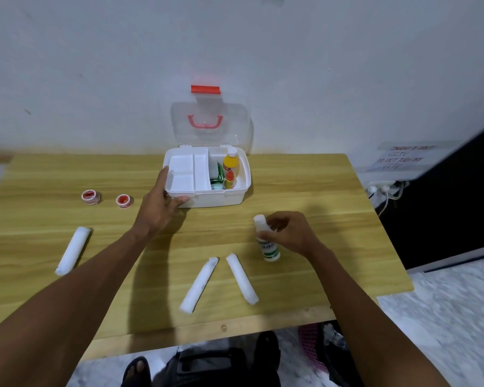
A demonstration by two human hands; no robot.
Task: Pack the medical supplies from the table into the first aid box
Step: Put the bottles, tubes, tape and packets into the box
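The white first aid box (236, 198) stands open at the back of the wooden table (305, 188), its clear lid leaning on the wall. Inside sit a yellow bottle (231, 162), a small red-capped bottle (229, 179) and green packets. My left hand (162, 203) grips the box's front left corner. My right hand (289, 231) is closed around a white bottle with a green label (268, 248), standing upright on the table. Three white gauze rolls lie on the table: one at the left (72, 250), two near the front (199, 284) (242, 278). Two red tape rolls (90, 196) (123, 201) lie at the left.
The table's right edge drops to a marble floor. A power strip with plugs (383, 188) lies by the wall at the right, beside a dark panel. A pink basket (312, 344) and dark bag sit under the front edge.
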